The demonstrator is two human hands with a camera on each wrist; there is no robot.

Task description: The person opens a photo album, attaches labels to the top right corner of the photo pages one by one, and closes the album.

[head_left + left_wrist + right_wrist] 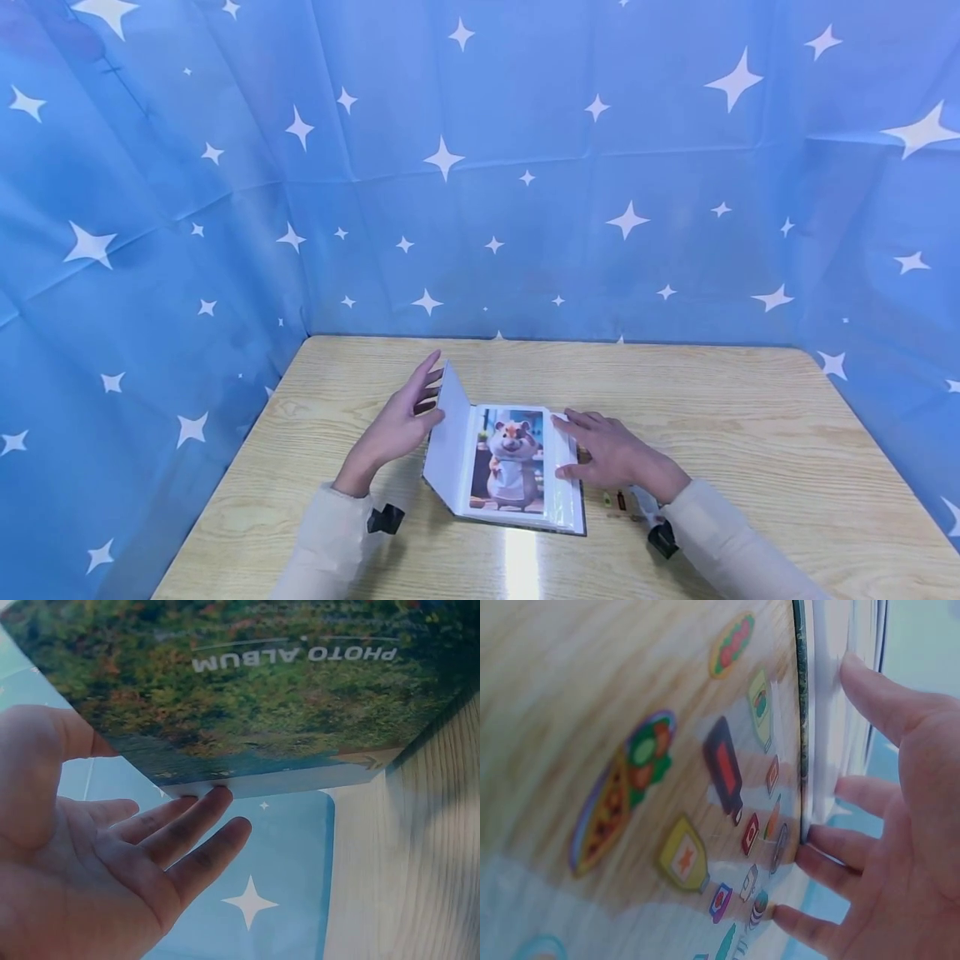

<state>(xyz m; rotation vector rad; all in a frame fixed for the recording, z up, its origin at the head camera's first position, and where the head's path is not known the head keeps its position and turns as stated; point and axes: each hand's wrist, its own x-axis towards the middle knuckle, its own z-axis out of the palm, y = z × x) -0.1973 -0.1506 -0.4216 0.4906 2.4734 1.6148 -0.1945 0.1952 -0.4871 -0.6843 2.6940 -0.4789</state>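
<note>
A photo album point(517, 518) lies on the table with its front cover point(285, 712) raised at the left, the printed outside showing in the left wrist view. Inside, a picture of a hamster in an apron point(510, 462) fills the visible sleeve. My left hand point(397, 425) touches the raised cover's free edge, fingers extended and fairly straight, thumb tip overlapping the inside of the cover. On the album's right side, my right hand point(611, 450) rests with thumb and fingertips at the page edges point(829, 712), fingers spread and nearly straight.
Beneath my right wrist lies a clear sheet of food stickers point(682, 855), with bottles and a taco among them. The wooden table point(750, 417) reaches back to a blue star-patterned curtain point(540, 208), which also hangs along the left. Black wrist devices point(386, 519) sit below both sleeves.
</note>
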